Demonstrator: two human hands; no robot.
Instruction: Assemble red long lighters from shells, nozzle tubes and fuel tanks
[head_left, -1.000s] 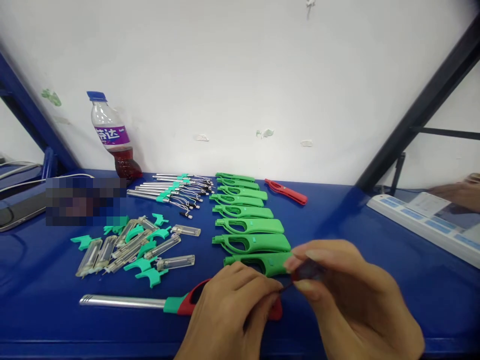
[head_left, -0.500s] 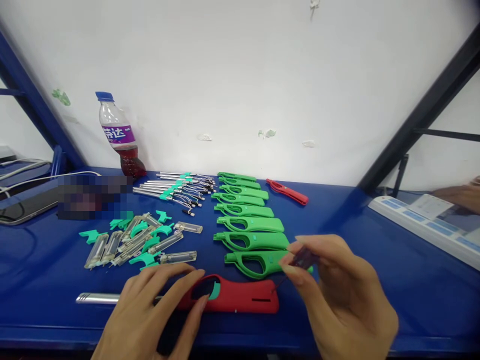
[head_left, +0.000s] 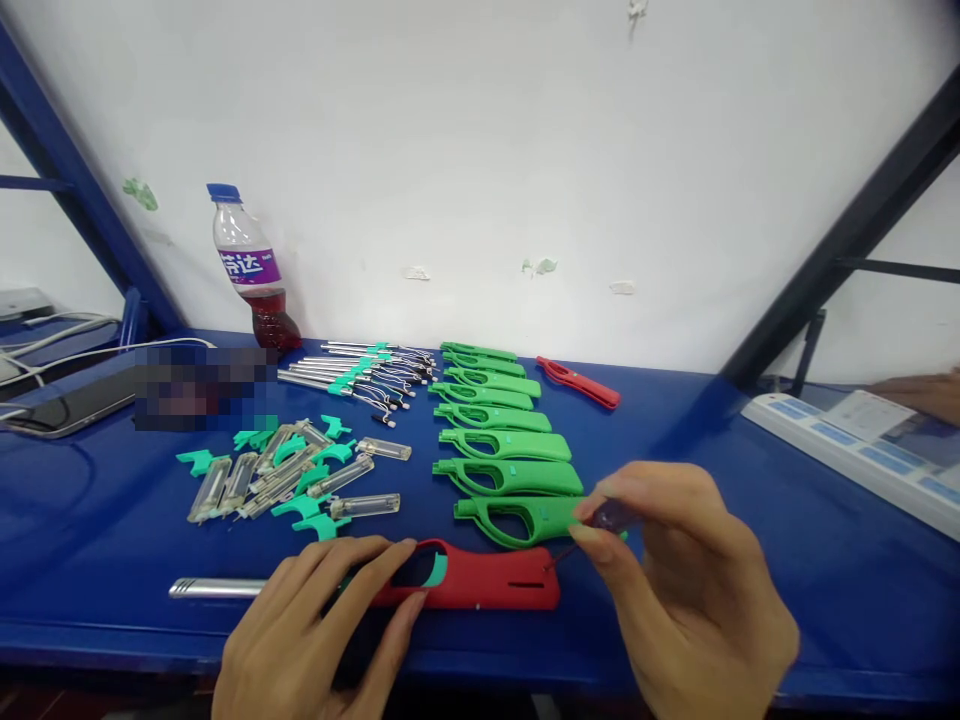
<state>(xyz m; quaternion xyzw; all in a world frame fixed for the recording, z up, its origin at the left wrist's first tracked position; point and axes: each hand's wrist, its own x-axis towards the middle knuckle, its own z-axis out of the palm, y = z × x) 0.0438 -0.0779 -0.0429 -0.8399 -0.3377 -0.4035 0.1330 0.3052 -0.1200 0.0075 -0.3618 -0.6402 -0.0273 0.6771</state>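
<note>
The lighter (head_left: 487,578) lies along the front of the table (head_left: 675,430), before a row of handle shells (head_left: 517,477) running back. Left of the row lie tanks (head_left: 375,506), with rods (head_left: 319,377) behind them; the power strip (head_left: 795,426) lies far right.

Free room about the red lighter (head_left: 499,580): directly beyond it, green shells (head_left: 525,445) obstruct my right hand (head_left: 690,590); beyond and left, transparent tanks (head_left: 367,506) obstruct my left hand (head_left: 300,635). Beyond and right of it, bare table (head_left: 682,420) leaves me passage up to the white power strip (head_left: 847,450).
</note>
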